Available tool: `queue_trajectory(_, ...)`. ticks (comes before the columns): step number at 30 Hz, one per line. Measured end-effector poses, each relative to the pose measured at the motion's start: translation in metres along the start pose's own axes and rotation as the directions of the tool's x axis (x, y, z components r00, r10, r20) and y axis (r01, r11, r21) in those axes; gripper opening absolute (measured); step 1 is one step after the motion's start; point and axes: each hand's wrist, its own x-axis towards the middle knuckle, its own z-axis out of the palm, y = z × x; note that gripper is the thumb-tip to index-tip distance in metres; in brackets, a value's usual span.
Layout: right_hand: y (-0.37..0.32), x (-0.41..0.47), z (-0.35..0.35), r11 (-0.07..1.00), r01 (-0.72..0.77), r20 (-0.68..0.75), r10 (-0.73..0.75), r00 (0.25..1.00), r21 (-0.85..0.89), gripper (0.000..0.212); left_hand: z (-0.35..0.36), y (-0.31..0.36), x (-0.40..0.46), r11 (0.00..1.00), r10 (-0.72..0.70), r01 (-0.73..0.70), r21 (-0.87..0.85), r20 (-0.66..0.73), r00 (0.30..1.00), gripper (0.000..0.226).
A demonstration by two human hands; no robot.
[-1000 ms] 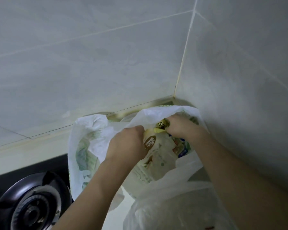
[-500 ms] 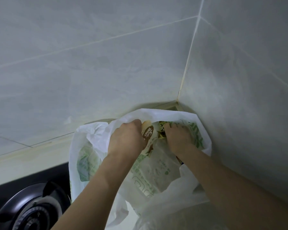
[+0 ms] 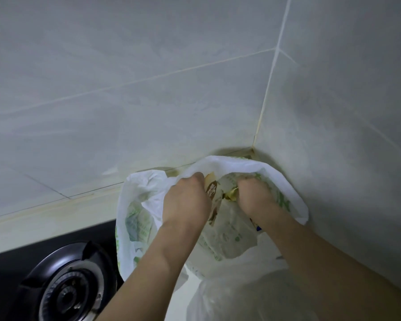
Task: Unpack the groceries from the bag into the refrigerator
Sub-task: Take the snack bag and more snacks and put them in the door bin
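Both hands — left hand [image 3: 185, 202], right hand [image 3: 252, 198] — grip a pale printed packet [image 3: 225, 230] inside the white plastic bag [image 3: 229, 164]; lifting straight up should avoid snagging.

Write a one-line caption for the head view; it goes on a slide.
Both hands, left and right, reach into a white plastic grocery bag beside a black gas burner.

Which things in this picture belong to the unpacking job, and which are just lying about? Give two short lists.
Part of the job:
- bag, white, open in the counter corner
- packets inside the bag
- left hand, curled at the bag's mouth
- right hand, curled inside the bag

Just lying about:
- burner at lower left
- second bag, white, in front
- wall, tiled
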Motion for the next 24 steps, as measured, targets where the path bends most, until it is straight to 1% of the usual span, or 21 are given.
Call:
queue_trajectory(1,0.001,-0.007,0.0,1.0,-0.019,0.005,0.019,1.0,0.012,0.025,-0.003,-0.001,-0.004,1.0,-0.004,0.004,-0.009,-0.011,1.0,0.015)
queue_trajectory(2,-0.002,-0.009,-0.002,0.998,-0.057,0.011,0.057,0.998,-0.027,0.024,-0.007,-0.002,-0.008,1.0,-0.007,0.007,-0.013,-0.021,1.0,0.015)
queue_trajectory(4,-0.005,-0.016,-0.008,0.996,-0.09,-0.042,0.091,0.995,0.022,0.023,-0.018,-0.004,-0.016,1.0,-0.009,0.008,-0.03,-0.041,0.999,0.016)
queue_trajectory(6,-0.005,-0.026,-0.014,0.996,-0.079,-0.074,0.082,0.994,0.037,0.023,-0.031,-0.005,-0.027,0.999,-0.003,0.0,-0.036,-0.071,0.997,0.015)
queue_trajectory(8,-0.008,-0.047,-0.024,0.997,-0.067,-0.085,0.069,0.994,0.028,0.029,-0.044,-0.005,-0.04,1.0,0.015,-0.012,0.025,-0.131,0.991,0.014)
queue_trajectory(9,-0.012,-0.054,-0.031,0.997,-0.062,-0.096,0.067,0.993,0.052,0.032,-0.05,-0.005,-0.046,0.999,0.013,-0.008,0.037,-0.157,0.987,0.013)
queue_trajectory(12,-0.022,-0.077,-0.051,0.988,-0.044,-0.111,0.061,0.992,0.149,0.035,-0.062,-0.009,-0.061,0.999,0.004,-0.01,-0.035,-0.177,0.984,0.012)
queue_trajectory(13,-0.025,-0.086,-0.057,0.986,-0.026,-0.134,0.048,0.99,0.163,0.035,-0.066,-0.01,-0.067,0.998,-0.001,-0.011,-0.065,-0.182,0.983,0.011)
queue_trajectory(15,-0.031,-0.102,-0.071,0.992,0.033,-0.206,-0.006,0.978,0.125,0.028,-0.076,-0.013,-0.08,0.995,-0.001,-0.02,-0.098,-0.213,0.977,0.012)
queue_trajectory(17,-0.037,-0.118,-0.084,0.991,0.068,-0.273,-0.033,0.961,0.119,0.022,-0.088,-0.017,-0.095,0.992,0.016,-0.05,-0.115,-0.28,0.96,0.017)
queue_trajectory(22,-0.05,-0.155,-0.108,0.943,0.174,-0.394,-0.05,0.918,0.284,0.022,-0.12,-0.026,-0.133,0.985,0.038,-0.106,-0.136,-0.43,0.902,0.021)
queue_trajectory(24,-0.055,-0.168,-0.118,0.93,0.216,-0.445,-0.065,0.893,0.297,0.016,-0.132,-0.029,-0.146,0.981,0.035,-0.122,-0.149,-0.484,0.874,0.02)
